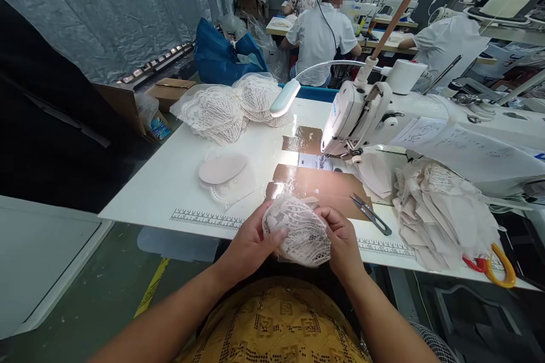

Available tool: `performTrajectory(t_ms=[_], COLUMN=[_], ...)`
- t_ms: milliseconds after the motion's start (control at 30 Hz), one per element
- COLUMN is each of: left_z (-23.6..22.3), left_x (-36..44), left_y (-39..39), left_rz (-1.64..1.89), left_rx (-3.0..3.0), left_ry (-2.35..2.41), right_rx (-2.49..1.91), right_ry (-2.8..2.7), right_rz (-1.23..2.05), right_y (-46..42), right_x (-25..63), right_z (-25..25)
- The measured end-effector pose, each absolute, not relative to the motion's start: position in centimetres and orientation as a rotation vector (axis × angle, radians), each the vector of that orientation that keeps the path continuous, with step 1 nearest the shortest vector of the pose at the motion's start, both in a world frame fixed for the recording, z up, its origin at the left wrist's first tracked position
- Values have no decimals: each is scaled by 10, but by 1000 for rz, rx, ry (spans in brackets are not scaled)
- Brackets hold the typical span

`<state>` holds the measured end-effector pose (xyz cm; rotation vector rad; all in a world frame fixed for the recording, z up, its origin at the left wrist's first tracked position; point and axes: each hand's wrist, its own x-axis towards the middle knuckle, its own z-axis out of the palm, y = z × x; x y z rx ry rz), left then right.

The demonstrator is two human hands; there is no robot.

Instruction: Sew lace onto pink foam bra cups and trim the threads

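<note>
Between my two hands, at the table's front edge, is a white lace bra cup (298, 232). My left hand (259, 235) is closed on its left side, the thumb lying over the lace. On the right side my right hand (340, 238) pinches the cup's edge. Just beyond the hands lies a brown plate (319, 184) in front of the sewing machine (357, 113). Black thread snips (371, 214) rest to the right of my right hand. A flat beige pad on a lace piece (223, 170) lies to the left.
Lace cups (213, 113) are heaped at the back left. Several beige pieces (443, 210) form a pile at the right, with orange-handled scissors (500, 266) at the edge. A lamp (285, 96) reaches over the table. Co-workers (317, 34) sit beyond, near a blue bag (221, 57).
</note>
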<state>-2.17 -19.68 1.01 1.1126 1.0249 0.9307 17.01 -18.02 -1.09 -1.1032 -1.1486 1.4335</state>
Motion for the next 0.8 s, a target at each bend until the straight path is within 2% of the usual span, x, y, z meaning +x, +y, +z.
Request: performTrajectory(t_ms=[233,400,500,633,800], left_z=[7,5,5,18,31], left_x=[-13,-23,-42,-62,-52], left_y=[-193,-197,-193,-182,-176], left_rz=[1140,981,938,1037,603], left_rx=[1001,1049,1157,1553,1791], left_ry=[1083,1090,1137,1242,1032], right_rx=[-982,-1131,-1115,-1068,-1034], right_ry=[-1485,-1118,-1050,-1294,-1627], right_rz=[1417,1342,1339,1484,1381], right_y=[-186,-186,-184,-184,-186], right_x=[172,171,175,174,165], right_z=[-6,-10,-10,1,11])
